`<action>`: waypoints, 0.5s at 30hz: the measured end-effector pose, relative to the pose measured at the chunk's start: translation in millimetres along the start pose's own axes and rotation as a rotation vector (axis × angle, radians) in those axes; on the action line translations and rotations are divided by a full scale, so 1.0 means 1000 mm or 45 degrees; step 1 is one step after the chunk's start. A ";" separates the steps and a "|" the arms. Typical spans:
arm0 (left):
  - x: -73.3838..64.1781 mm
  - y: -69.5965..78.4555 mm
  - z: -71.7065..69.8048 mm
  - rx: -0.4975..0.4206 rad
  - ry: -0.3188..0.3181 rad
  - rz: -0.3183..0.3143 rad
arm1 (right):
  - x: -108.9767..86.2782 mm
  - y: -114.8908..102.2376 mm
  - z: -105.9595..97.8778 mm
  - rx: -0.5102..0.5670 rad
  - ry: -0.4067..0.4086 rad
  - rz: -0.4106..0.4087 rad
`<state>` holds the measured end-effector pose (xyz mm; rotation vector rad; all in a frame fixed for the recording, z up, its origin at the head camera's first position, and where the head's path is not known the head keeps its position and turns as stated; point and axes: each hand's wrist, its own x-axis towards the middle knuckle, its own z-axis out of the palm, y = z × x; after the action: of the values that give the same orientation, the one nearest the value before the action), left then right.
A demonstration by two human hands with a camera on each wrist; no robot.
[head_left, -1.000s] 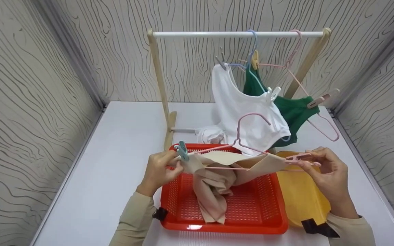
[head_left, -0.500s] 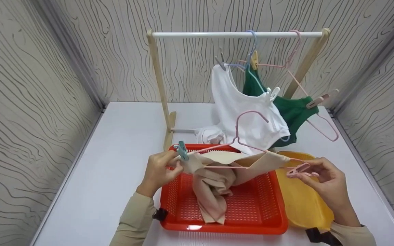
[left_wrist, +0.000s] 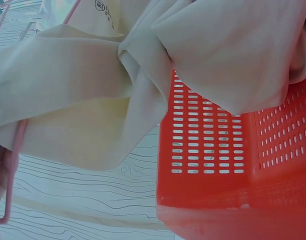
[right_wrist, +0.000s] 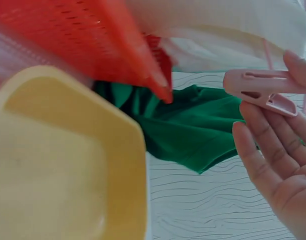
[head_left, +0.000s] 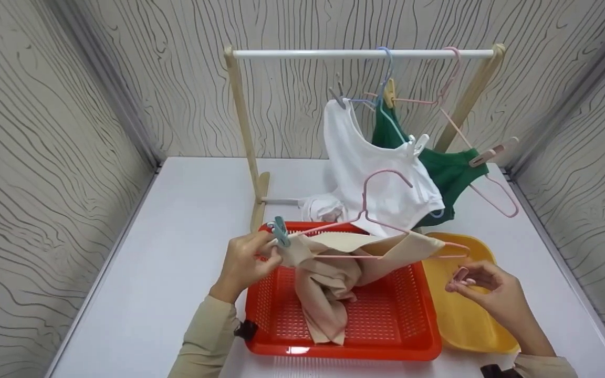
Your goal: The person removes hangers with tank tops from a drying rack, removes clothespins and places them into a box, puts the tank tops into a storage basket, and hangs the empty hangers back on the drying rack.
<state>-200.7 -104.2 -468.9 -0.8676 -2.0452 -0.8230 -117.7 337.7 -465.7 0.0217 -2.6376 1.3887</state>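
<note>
A pink hanger point(head_left: 364, 202) carries a beige garment point(head_left: 321, 307) that droops toward the red basket. My left hand point(head_left: 243, 265) grips the hanger's left end with the cloth there, beside a teal clothespin point(head_left: 281, 231) clipped onto it. In the left wrist view, the beige cloth point(left_wrist: 78, 75) hides most of that hand. My right hand point(head_left: 497, 294) pinches a pink clothespin point(head_left: 458, 278), below and apart from the hanger's bare right end. The right wrist view shows this clothespin point(right_wrist: 255, 85) between thumb and fingers, with no cloth in it.
Under the garment stands a red basket point(head_left: 376, 353), with a yellow basin point(head_left: 460, 320) to its right. Behind, a rack with a white rail point(head_left: 302, 53) bears a white garment point(head_left: 355, 147) and a green garment point(head_left: 457, 170), both clipped to hangers.
My right hand has drawn the pink clothespin off the garment's right side and moved down and slightly right. The hanger's right end now shows bare. The left hand stays in place.
</note>
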 end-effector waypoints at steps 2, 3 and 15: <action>0.000 0.000 0.000 0.001 -0.001 -0.002 | 0.001 0.007 0.001 -0.060 -0.035 0.045; 0.000 0.001 -0.001 0.001 -0.003 -0.004 | 0.002 0.011 0.002 -0.086 -0.060 0.071; -0.001 0.002 -0.001 -0.016 -0.022 -0.009 | 0.002 0.053 0.018 -0.276 -0.233 0.296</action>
<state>-198.7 -104.2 -468.7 -0.8774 -2.0612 -0.8357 -126.3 352.9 -518.7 -0.1986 -3.0122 1.2042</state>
